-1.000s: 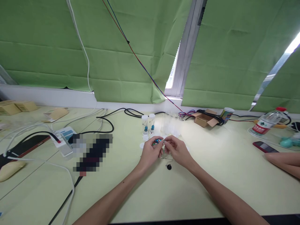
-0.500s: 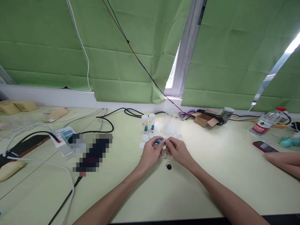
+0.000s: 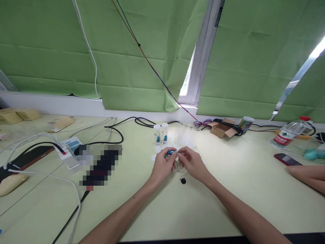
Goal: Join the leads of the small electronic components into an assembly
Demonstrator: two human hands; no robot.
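My left hand [image 3: 163,166] is closed, thumb and forefinger pinched on a small shiny blue piece [image 3: 169,152] with a bit of green by it. Against it, fingertip to fingertip, my right hand [image 3: 194,165] is pinched too; what it grips is too small to make out. A thin green bit [image 3: 177,163] shows between the hands. Just below them a small round black part [image 3: 183,181] with a thin wire lies on the table. Beyond my left hand stand two small clear tubes with white tops, a left tube [image 3: 157,128] and a right tube [image 3: 165,128], blue pieces inside.
Clear plastic packaging [image 3: 185,134] lies behind the hands. An open cardboard box [image 3: 220,131], a printed can [image 3: 245,124] and a water bottle [image 3: 286,134] stand right. Another person's arm [image 3: 308,174] rests by a phone [image 3: 286,159]. A power strip [image 3: 69,157] and cables are left.
My right fingers have shifted slightly at the pinch, and a dark bit between the fingertips no longer shows. The green bit below them has come into sight. The tubes and black part stay put.
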